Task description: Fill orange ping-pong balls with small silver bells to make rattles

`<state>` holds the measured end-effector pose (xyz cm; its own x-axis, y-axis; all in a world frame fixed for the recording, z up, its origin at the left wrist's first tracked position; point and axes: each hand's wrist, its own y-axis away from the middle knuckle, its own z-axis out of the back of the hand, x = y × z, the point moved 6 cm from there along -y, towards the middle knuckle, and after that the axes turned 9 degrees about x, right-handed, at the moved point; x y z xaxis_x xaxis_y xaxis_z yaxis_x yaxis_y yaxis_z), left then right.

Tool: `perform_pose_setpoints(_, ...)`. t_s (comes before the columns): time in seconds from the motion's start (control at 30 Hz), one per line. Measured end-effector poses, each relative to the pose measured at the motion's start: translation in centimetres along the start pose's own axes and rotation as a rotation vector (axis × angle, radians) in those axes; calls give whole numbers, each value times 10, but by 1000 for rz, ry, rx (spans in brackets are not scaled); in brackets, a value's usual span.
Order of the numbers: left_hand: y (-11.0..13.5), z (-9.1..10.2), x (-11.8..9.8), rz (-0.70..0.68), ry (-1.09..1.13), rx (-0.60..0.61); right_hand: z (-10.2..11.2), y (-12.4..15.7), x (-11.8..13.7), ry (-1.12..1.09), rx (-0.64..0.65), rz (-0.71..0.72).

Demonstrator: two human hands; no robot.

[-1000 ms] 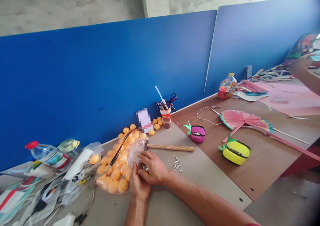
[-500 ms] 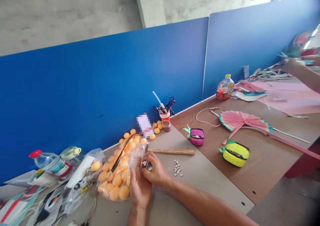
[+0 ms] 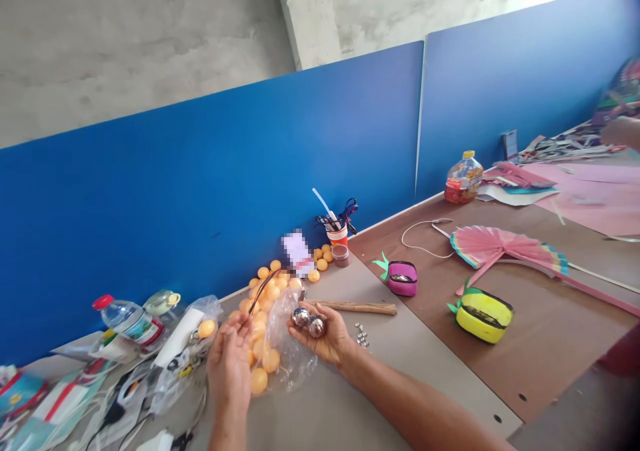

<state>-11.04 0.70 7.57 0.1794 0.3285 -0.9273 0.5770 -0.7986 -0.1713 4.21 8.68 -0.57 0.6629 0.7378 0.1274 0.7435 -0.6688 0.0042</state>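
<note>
Two shiny metal balls [image 3: 309, 322] rest side by side in my right hand [image 3: 336, 344], which is palm up with its fingers curled round them. My left hand [image 3: 230, 364] is raised beside a clear plastic bag of orange balls [image 3: 270, 359]. Its fingers are loosely bent and apart, and no object shows in them. A dark cord [image 3: 259, 294] lies over the bag near those fingertips. Behind my right hand lies a brown wooden stick [image 3: 355, 306]. Several tiny metal beads [image 3: 362, 335] are scattered to the right of that hand.
A purple pouch [image 3: 403, 278] and a yellow pouch [image 3: 484, 314] lie to the right, with a pink pleated fan [image 3: 505, 246] beyond. Bottles [image 3: 133, 321] and clutter fill the left. A blue partition [image 3: 250, 171] stands behind. A co-worker's hand [image 3: 620, 131] is at far right.
My hands have come apart. The left has moved left to the bag's near side; the right has turned palm up, bringing the two metal balls into plain view.
</note>
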Motion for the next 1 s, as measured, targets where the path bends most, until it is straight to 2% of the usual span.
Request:
perform_pose_setpoints(0.13, -25, 49, -12, -91, -528, -174, 5, -3, -6, 39, 24, -98)
perform_pose_setpoints(0.23, -45, 75, -13, -121, -948, -235, 9, -4, -10, 68, -11, -166)
perform_pose_setpoints(0.3, -58, 88, -12, -87, -1245, -267, 8, -4, -12, 69, -15, -173)
perform_pose_setpoints(0.37, -68, 104, -9, 40, -1457, -322, 6, -3, -13, 66, -2, -179)
perform_pose_setpoints(0.53, -81, 130, -5, 193, -1534, -332, 6, -2, -19, 105, 0, -240)
perform_pose_setpoints(0.63, -84, 140, -5, 252, -1586, -348, 6, -3, -21, 125, 20, -215)
perform_pose_setpoints(0.73, -91, 145, -4, 273, -1631, -307, 7, -5, -23, 144, 28, -195)
perform_pose_setpoints(0.87, -105, 148, -1, 288, -1658, -218, 9, -6, -32, 193, 19, -329)
perform_pose_setpoints(1.0, -119, 154, -3, 284, -1615, -213, 10, -6, -33, 236, -4, -364)
